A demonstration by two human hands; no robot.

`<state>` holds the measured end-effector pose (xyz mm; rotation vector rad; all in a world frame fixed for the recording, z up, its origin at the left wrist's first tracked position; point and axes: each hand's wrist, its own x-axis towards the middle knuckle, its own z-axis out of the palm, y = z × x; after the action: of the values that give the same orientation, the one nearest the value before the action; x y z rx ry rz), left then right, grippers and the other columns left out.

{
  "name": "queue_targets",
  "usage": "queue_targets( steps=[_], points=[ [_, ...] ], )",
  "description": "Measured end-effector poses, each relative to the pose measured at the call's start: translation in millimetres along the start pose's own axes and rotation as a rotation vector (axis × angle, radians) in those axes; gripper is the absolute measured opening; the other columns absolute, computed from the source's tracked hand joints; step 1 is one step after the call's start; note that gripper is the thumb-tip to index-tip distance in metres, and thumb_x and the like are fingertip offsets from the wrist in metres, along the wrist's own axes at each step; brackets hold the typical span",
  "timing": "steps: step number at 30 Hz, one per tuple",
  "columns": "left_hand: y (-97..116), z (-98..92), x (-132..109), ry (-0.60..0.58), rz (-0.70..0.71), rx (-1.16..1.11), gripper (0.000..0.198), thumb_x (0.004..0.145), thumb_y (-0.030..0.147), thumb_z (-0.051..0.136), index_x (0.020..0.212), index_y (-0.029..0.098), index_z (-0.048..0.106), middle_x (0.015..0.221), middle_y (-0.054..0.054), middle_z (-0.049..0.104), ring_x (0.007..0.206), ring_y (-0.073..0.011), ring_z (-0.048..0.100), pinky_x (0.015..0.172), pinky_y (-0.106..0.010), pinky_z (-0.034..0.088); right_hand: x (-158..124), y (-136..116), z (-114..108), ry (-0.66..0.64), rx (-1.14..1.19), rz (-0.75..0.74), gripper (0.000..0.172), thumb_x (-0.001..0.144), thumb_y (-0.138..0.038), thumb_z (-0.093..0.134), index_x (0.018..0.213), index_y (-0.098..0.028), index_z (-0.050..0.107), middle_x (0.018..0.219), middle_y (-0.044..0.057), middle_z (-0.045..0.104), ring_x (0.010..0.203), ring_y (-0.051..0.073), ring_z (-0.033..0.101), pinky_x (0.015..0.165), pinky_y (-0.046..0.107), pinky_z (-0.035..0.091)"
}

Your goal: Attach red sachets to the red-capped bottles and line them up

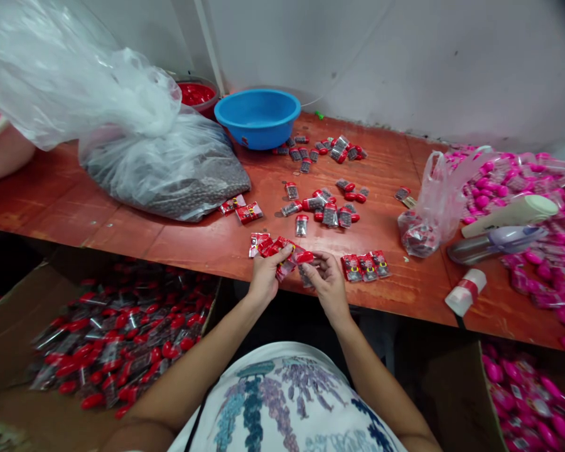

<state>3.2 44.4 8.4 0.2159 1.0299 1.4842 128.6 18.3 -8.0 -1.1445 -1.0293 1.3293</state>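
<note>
Both of my hands meet at the front edge of the red-brown wooden table (179, 232). My left hand (265, 276) pinches a strip of small red packets (282, 254) with thumb and fingers. My right hand (327, 282) is closed on the other end of the same strip, where a clear piece with a red cap shows between its fingers. More red packets (365, 266) lie flat just right of my right hand. Small clear capsules with red caps (327, 210) are scattered on the table beyond my hands.
A blue basin (258, 117) and a red bowl (196, 95) stand at the back by the wall. A big clear plastic bag of dark beads (169, 176) lies at the left. Pink pieces (546, 207), a small bag (428, 213) and a hand sealer (499, 242) lie right. Cardboard boxes (113, 339) of filled items stand below.
</note>
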Motion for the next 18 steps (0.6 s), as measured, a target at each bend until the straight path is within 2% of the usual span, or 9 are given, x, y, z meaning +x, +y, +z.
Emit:
queue_targets(
  steps=[7, 10, 15, 18],
  points=[
    [1.9, -1.7, -6.3, -0.110, 0.019, 0.069, 0.027, 0.057, 0.015, 0.083, 0.077, 0.014, 0.065, 0.074, 0.000, 0.069, 0.066, -0.0145, 0.065, 0.069, -0.030, 0.055, -4.1, -0.1, -2.0, 0.055, 0.014, -0.012, 0.029, 0.077, -0.033, 0.070, 0.101, -0.023, 0.056, 0.088, 0.000, 0.065, 0.076, 0.013, 0.061, 0.064, 0.023, 0.050],
    [2.8, -2.5, -9.1, -0.177, 0.049, 0.128, 0.026, 0.056, 0.013, 0.082, 0.075, 0.014, 0.065, 0.072, 0.000, 0.068, 0.065, -0.0135, 0.064, 0.067, -0.027, 0.053, -5.9, -1.3, -3.2, 0.027, -0.007, -0.004, 0.027, 0.078, -0.035, 0.068, 0.101, -0.024, 0.059, 0.087, -0.001, 0.063, 0.071, 0.012, 0.059, 0.060, 0.022, 0.048],
    [3.0, -1.8, -11.2, -0.177, 0.087, 0.144, 0.026, 0.056, 0.013, 0.082, 0.075, 0.014, 0.065, 0.071, 0.001, 0.067, 0.065, -0.0123, 0.062, 0.067, -0.025, 0.052, -9.1, -1.7, -3.8, 0.003, -0.062, 0.006, 0.028, 0.077, -0.037, 0.069, 0.100, -0.023, 0.063, 0.081, -0.001, 0.061, 0.061, 0.010, 0.053, 0.055, 0.022, 0.046],
    [2.2, -2.2, -12.0, -0.217, 0.087, 0.179, 0.027, 0.056, 0.014, 0.083, 0.076, 0.014, 0.065, 0.072, 0.000, 0.067, 0.065, -0.0131, 0.062, 0.067, -0.026, 0.052, -9.3, 0.1, -5.4, 0.007, -0.061, 0.004, 0.028, 0.077, -0.037, 0.069, 0.100, -0.022, 0.063, 0.075, -0.002, 0.061, 0.060, 0.011, 0.052, 0.054, 0.023, 0.044]
  ],
)
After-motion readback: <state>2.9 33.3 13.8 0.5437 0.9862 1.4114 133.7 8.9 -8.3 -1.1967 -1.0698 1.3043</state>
